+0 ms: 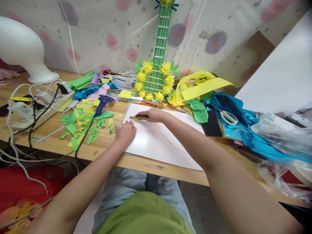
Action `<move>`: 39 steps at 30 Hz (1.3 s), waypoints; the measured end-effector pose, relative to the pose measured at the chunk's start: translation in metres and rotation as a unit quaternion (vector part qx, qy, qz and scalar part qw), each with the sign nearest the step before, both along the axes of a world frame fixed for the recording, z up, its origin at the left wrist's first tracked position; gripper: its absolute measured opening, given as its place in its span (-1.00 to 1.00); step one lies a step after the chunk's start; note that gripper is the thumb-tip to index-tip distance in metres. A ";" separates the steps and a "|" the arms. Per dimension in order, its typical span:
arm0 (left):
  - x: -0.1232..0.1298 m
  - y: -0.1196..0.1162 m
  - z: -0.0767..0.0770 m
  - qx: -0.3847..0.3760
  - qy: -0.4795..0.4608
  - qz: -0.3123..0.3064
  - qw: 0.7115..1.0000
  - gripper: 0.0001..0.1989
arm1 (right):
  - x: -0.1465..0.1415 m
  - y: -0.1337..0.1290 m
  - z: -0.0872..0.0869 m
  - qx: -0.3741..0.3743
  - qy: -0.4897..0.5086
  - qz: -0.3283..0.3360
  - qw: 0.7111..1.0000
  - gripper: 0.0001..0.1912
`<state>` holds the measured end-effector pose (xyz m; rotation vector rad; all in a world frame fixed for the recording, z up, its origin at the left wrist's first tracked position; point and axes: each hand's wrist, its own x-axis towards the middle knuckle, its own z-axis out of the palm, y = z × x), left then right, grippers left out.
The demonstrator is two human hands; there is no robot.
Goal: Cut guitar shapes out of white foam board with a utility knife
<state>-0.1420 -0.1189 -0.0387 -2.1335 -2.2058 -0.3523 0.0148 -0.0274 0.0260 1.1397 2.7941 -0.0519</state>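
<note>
Here I am, looking down at the wooden tabletop, with a green guitar shape standing at its back, strung in white and ringed by yellow paper flowers. In front of it the white sheet lies flat, reaching near the front edge, a thin brownish curve running across it. Crumpled blue material spreads to the right, and over on the left sits the power strip, plugs and cables all around it.

Now my hands! The right hand is over the far part of the sheet, its grip closed around a black-and-yellow craft knife, the blade end aimed left. The left hand rests at the sheet's left edge, just nearer me than the knife, fingers bent and side by side; whether that grip's thumb and fingers meet, I can't tell.

Smaller still: a dark blue glue gun lies among the green and yellow scraps, and white-handled scissors rest on the blue material.
</note>
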 end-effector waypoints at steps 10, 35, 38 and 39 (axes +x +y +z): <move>0.000 -0.001 0.004 -0.015 -0.006 0.006 1.000 -0.64 | 0.005 -0.001 0.001 0.000 -0.001 -0.011 1.000 -0.53; 0.001 -0.001 0.010 -0.044 0.004 0.017 0.999 -0.64 | 0.025 -0.007 0.014 -0.014 -0.023 -0.010 1.000 -0.53; 0.001 -0.001 0.011 -0.041 0.007 0.020 0.999 -0.64 | 0.028 -0.007 0.016 -0.018 -0.024 -0.011 0.999 -0.53; 0.002 -0.001 0.012 -0.039 0.008 0.020 0.999 -0.64 | 0.029 -0.007 0.017 -0.020 -0.024 -0.012 0.999 -0.53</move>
